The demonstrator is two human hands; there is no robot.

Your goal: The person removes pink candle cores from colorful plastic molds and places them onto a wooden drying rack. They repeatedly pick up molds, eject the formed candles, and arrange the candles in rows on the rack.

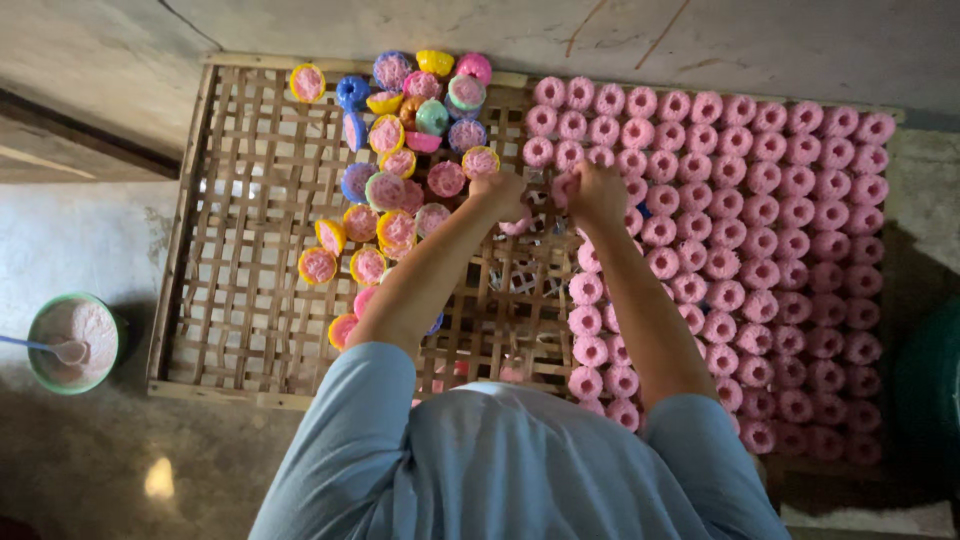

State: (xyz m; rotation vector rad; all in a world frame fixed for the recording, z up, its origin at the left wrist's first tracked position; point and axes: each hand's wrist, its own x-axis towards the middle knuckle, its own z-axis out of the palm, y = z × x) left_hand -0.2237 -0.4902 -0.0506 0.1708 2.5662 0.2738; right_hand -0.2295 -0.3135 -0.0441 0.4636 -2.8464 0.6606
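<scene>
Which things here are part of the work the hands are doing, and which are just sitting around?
In the work:
left hand
right hand
pink cakes laid in rows
filled coloured moulds
woven tray

Lying about:
green bowl of pink mix, on the floor to the left
spoon in the bowl

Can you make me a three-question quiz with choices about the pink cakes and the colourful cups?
1. Where is the bowl?
A. Left of the rack
B. On the rack
C. Right of the rack

2. What colour are the cakes in rows?
A. Green
B. Pink
C. Blue

3. How are the person's hands?
A. Flat open
B. Closed
C. In pockets

Answers: 1 A, it stands on the floor beside the rack. 2 B, all rows are pink. 3 B, the left hand and right hand are curled shut.
</scene>
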